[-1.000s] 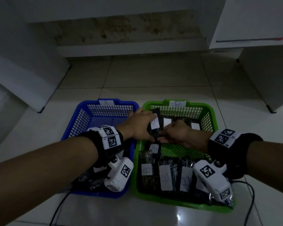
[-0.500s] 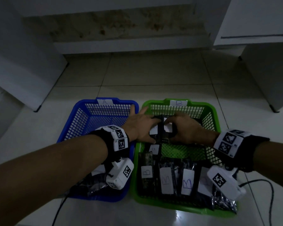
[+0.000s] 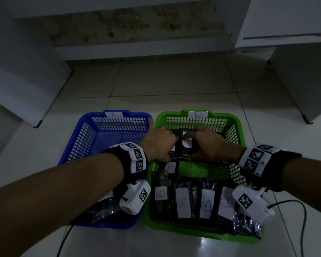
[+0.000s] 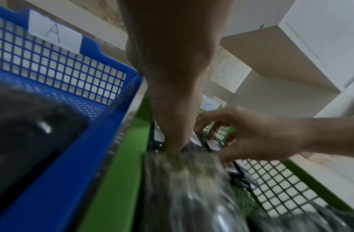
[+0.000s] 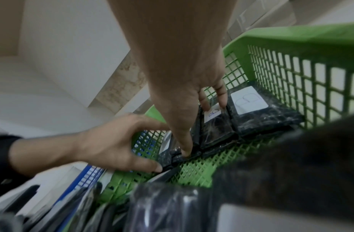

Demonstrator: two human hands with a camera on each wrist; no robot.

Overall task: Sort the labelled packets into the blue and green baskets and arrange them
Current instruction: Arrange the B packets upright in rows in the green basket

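A blue basket (image 3: 85, 117) tagged A sits on the left and a green basket (image 3: 235, 121) tagged B on the right. Both hands are at the far end of the green basket. My right hand (image 3: 206, 143) grips a black packet (image 3: 184, 148) with a white label, thumb at its near edge and fingers curled over its far edge. My left hand (image 3: 162, 143) touches the packet's left side with straight fingers, thumb down by its near edge. Another packet labelled B (image 5: 259, 113) lies just right of it. What is under the palms is hidden.
A row of black packets labelled B (image 3: 183, 203) fills the near end of the green basket. Dark packets (image 3: 104, 208) lie at the near end of the blue basket. White cabinets (image 3: 304, 80) flank the tiled floor. A cable (image 3: 302, 219) trails on the right.
Both hands have moved toward the far wall of the green basket. The packet that my left hand held up has come down among the far packets, and my left fingers have straightened.
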